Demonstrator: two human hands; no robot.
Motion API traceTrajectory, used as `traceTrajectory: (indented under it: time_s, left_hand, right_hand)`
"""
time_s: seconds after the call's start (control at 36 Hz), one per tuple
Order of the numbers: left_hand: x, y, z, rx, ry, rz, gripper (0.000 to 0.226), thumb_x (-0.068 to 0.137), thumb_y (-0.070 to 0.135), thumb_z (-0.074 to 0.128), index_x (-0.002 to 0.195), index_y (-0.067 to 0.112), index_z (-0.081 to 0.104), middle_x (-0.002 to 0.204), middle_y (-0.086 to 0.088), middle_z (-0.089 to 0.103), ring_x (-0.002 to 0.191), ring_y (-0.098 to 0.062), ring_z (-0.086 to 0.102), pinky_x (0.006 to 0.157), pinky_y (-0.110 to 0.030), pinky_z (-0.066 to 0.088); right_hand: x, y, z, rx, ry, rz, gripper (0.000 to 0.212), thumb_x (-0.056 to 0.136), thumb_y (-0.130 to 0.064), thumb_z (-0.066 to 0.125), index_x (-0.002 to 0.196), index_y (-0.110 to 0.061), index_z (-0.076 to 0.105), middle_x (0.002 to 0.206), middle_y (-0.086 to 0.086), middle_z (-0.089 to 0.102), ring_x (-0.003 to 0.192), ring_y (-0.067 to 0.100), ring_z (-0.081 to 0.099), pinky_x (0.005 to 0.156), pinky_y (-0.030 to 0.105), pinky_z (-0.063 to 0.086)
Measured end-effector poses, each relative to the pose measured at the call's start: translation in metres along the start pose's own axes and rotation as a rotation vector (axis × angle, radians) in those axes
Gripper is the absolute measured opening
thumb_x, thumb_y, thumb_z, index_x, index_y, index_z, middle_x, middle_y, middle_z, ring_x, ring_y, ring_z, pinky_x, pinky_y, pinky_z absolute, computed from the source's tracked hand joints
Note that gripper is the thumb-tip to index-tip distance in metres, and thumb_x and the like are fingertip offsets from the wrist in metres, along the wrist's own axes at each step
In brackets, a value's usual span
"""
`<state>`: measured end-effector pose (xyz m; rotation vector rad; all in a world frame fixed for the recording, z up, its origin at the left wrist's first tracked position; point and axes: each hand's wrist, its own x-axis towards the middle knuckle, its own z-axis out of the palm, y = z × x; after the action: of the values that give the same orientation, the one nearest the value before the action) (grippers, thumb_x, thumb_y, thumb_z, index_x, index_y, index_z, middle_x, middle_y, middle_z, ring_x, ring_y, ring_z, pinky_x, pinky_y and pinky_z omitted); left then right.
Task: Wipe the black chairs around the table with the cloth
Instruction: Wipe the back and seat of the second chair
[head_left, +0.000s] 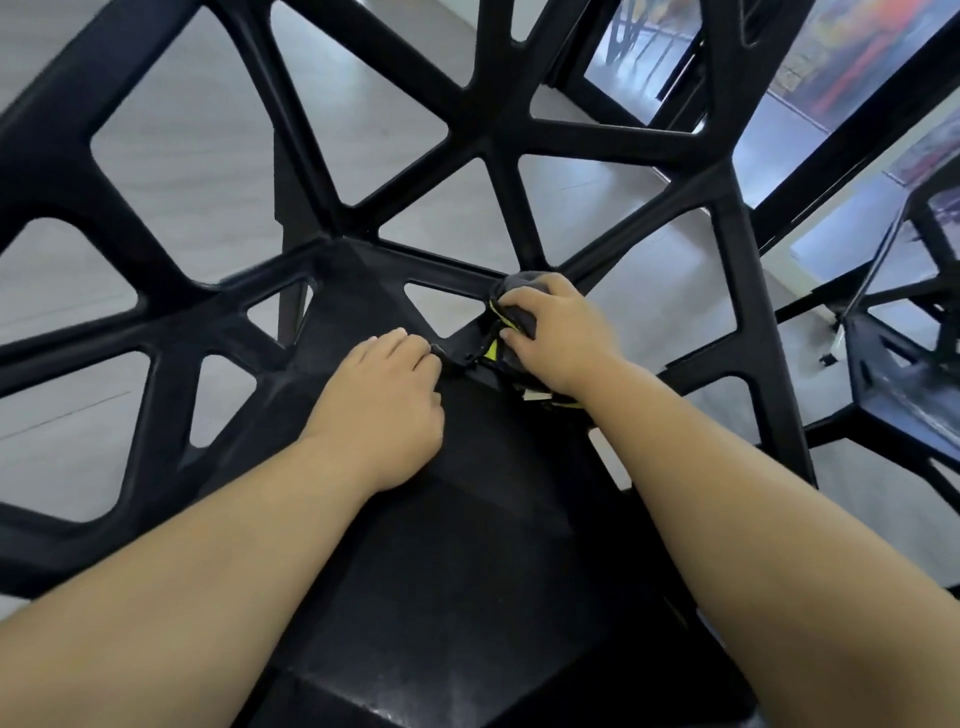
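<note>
A black plastic chair (467, 519) with a web-like openwork back fills the head view, and I look down onto its seat. My right hand (558, 332) presses a bunched dark grey cloth with yellow-green trim (511, 304) against the back edge of the seat, where the struts meet. My left hand (387, 400) rests curled on the seat just left of it, fingertips pinching a dark corner of the cloth. Part of the cloth is hidden under my right hand.
A second black chair (904, 364) stands to the right. Beside it runs the dark frame of a glass-topped table (831, 171). Pale grey floor (182, 171) shows through the chair back's openings.
</note>
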<state>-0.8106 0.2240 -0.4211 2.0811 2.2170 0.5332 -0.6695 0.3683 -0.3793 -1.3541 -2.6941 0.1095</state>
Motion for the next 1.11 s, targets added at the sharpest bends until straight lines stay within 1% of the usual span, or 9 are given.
traceTrajectory:
  time_s: [0.08,0.28,0.47,0.61,0.72,0.86,0.94,1.0,1.11]
  left_hand:
    - [0.000,0.000,0.001,-0.006,-0.028,-0.003,0.041,0.090,0.029,0.034,0.112,0.008,0.061,0.117,-0.005,0.056,0.119,-0.025,0.044,0.108,-0.038,0.031]
    - [-0.001,0.001,0.000,-0.038,-0.038,-0.002,0.034,0.093,0.025,0.040,0.116,0.009,0.060,0.125,-0.005,0.053,0.125,-0.025,0.039,0.111,-0.037,0.024]
    - [-0.001,0.001,0.000,-0.055,-0.038,-0.006,0.032,0.091,0.021,0.044,0.112,0.006,0.063,0.122,-0.009,0.056,0.125,-0.030,0.041,0.108,-0.040,0.028]
    - [-0.005,0.007,-0.006,-0.097,-0.033,0.060,0.030,0.091,0.022,0.045,0.101,0.007,0.069,0.112,-0.004,0.063,0.104,-0.026,0.057,0.084,-0.038,0.044]
    - [-0.010,0.015,-0.010,-0.119,-0.067,0.120,0.031,0.093,0.033,0.046,0.107,0.016,0.068,0.122,0.008,0.058,0.108,-0.019,0.055,0.083,-0.033,0.046]
    - [-0.015,0.017,-0.010,-0.085,-0.128,0.132,0.035,0.093,0.037,0.043,0.115,0.019,0.063,0.127,0.009,0.054,0.117,-0.017,0.051,0.089,-0.033,0.046]
    - [-0.017,0.020,-0.010,-0.030,-0.162,0.139,0.038,0.095,0.036,0.039,0.121,0.018,0.059,0.130,0.005,0.053,0.119,-0.018,0.050,0.093,-0.034,0.045]
    - [-0.018,0.024,-0.012,0.032,-0.178,0.160,0.039,0.097,0.035,0.035,0.123,0.017,0.058,0.131,0.003,0.052,0.119,-0.019,0.050,0.094,-0.033,0.044]
    - [-0.024,0.029,-0.018,0.080,-0.148,0.273,0.037,0.095,0.040,0.038,0.121,0.026,0.059,0.129,0.011,0.055,0.113,-0.018,0.052,0.089,-0.033,0.044]
  right_hand:
    - [-0.017,0.013,-0.004,-0.031,0.016,0.046,0.036,0.090,-0.032,0.059,0.126,-0.032,0.056,0.134,-0.003,0.044,0.117,0.025,0.049,0.089,0.033,0.043]
    - [-0.090,0.025,-0.019,-0.121,0.073,0.082,0.035,0.084,-0.025,0.067,0.118,-0.029,0.063,0.121,0.002,0.052,0.106,0.031,0.054,0.079,0.038,0.050]
    - [-0.153,0.039,-0.036,-0.076,0.156,0.205,0.034,0.085,-0.032,0.067,0.118,-0.033,0.062,0.126,-0.005,0.051,0.106,0.023,0.057,0.077,0.039,0.052]
    - [-0.143,0.029,-0.023,-0.044,0.277,0.242,0.031,0.083,-0.031,0.070,0.114,-0.029,0.065,0.122,-0.003,0.053,0.109,0.024,0.054,0.078,0.035,0.050]
    - [-0.127,0.011,-0.012,-0.110,0.275,0.297,0.030,0.083,-0.032,0.069,0.113,-0.031,0.066,0.121,-0.002,0.054,0.108,0.027,0.051,0.071,0.031,0.044]
    - [-0.151,-0.003,-0.022,-0.059,0.101,0.094,0.028,0.079,-0.031,0.071,0.107,-0.034,0.068,0.116,-0.004,0.058,0.103,0.026,0.057,0.080,0.037,0.049]
    - [-0.188,0.004,-0.032,-0.103,0.077,-0.092,0.029,0.076,-0.025,0.075,0.104,-0.028,0.069,0.111,0.001,0.061,0.097,0.028,0.060,0.073,0.040,0.053]
    - [-0.205,0.023,-0.039,-0.197,0.155,-0.083,0.031,0.072,-0.018,0.078,0.101,-0.027,0.071,0.109,0.003,0.062,0.090,0.032,0.061,0.067,0.039,0.054]
    - [-0.219,0.060,-0.049,-0.208,0.387,0.180,0.030,0.074,-0.014,0.077,0.102,-0.024,0.071,0.111,0.006,0.061,0.087,0.037,0.057,0.065,0.046,0.053]
